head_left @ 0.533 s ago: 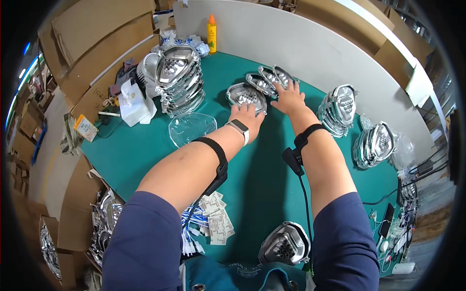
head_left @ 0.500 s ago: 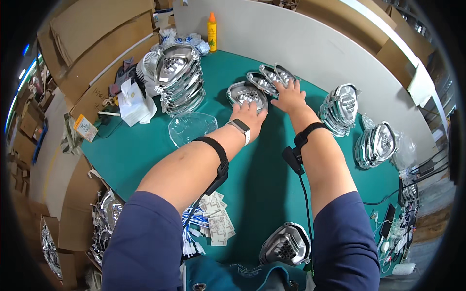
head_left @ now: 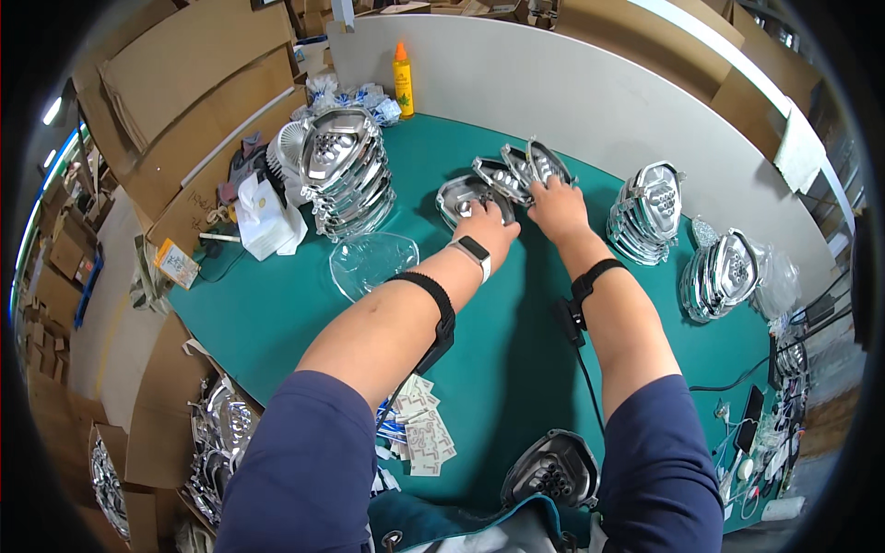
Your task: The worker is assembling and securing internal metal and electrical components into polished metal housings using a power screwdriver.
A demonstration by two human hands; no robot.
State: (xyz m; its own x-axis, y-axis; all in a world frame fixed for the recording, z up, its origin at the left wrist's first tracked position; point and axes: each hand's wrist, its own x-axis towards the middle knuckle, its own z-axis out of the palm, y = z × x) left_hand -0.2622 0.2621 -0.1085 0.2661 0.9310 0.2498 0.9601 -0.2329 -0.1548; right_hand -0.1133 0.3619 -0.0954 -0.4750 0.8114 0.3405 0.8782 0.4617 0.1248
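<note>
My left hand (head_left: pixel 489 229) curls over the near right edge of a silver chrome lamp shell (head_left: pixel 454 201), which lies face up on the green table. To its right, several similar shells (head_left: pixel 518 166) lean on one another in a short row. My right hand (head_left: pixel 559 214) has its fingers bent over the near end of that row, gripping the rightmost shell (head_left: pixel 548 160). The thumbs and undersides of both hands are hidden. A clear plastic cover (head_left: pixel 373 265) lies left of my left forearm. Another chrome shell (head_left: pixel 553 468) rests at the near edge.
A tall stack of chrome shells (head_left: pixel 346 175) stands back left, with two shorter stacks (head_left: pixel 645 214) (head_left: pixel 721 276) at right. A yellow spray bottle (head_left: pixel 403 81) stands by the grey partition (head_left: pixel 553 83). Stickers (head_left: pixel 429 442) and blue-white wires lie near; tissues (head_left: pixel 265 221) sit left.
My right hand's fingers were spread over the leaning shells and are now bent at their near end. My left hand's fingers curl more over the flat shell. The whole view has shifted slightly.
</note>
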